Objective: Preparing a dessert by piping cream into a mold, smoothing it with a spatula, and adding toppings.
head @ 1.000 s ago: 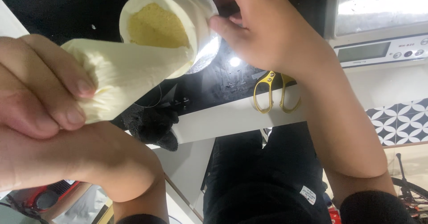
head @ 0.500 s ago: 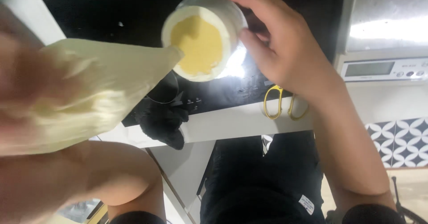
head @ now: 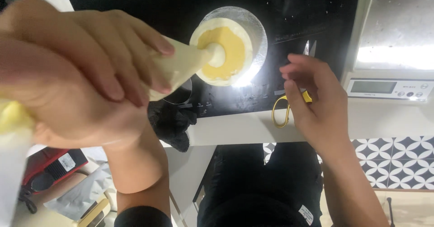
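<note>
Left hand point(head: 77, 73) grips the piping bag point(head: 176, 66), fingers wrapped and pressed together round its body; nozzle tip sits on the yellow filling in the glass bowl point(head: 233, 44) at about 12 o'clock on the black hob point(head: 294, 10). Right hand point(head: 312, 96), at 3 o'clock of the bowl, hangs free, fingers loosely curled and slightly spread, holding nothing, just above the scissors point(head: 287, 109). Risk: the bowl is unsteadied, so a hard squeeze may push it or overfill the rim.
</note>
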